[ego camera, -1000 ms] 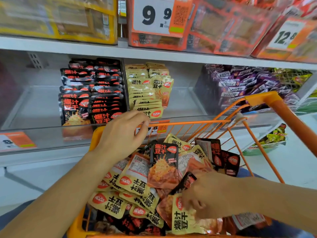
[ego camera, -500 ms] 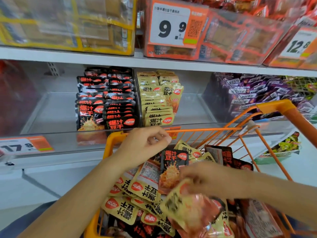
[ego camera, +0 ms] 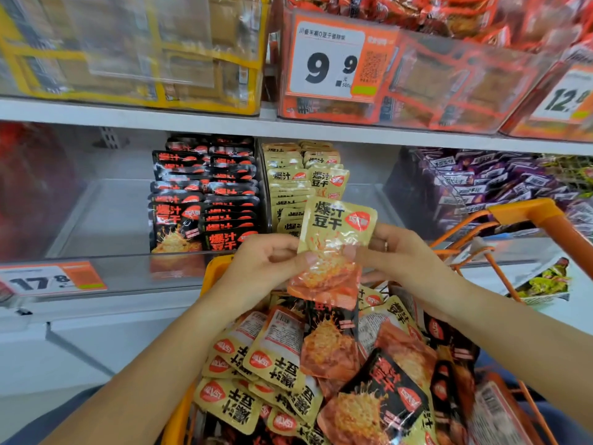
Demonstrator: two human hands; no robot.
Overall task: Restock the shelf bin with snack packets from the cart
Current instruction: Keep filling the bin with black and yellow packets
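A yellow snack packet [ego camera: 337, 239] is held upright above the orange cart [ego camera: 542, 220], in front of the shelf. My left hand [ego camera: 266, 268] pinches its left edge and my right hand [ego camera: 404, 255] pinches its right edge. Behind it, the clear shelf bin [ego camera: 96, 232] holds a row of yellow packets [ego camera: 288, 178] and, left of a divider, rows of black packets [ego camera: 205, 194]. The cart is heaped with loose yellow packets [ego camera: 272, 364] and black packets [ego camera: 385, 390].
A purple-packet bin [ego camera: 481, 184] sits to the right on the same shelf. Price tags 17.8 [ego camera: 48, 281] and 9.9 [ego camera: 330, 65] hang on shelf fronts. Yellow and red boxed goods fill the upper shelf. The bin's left part shows bare floor.
My right hand lifted a yellow packet out of the cart heap up to bin height. My left hand left the cart rim and took the packet's other edge.
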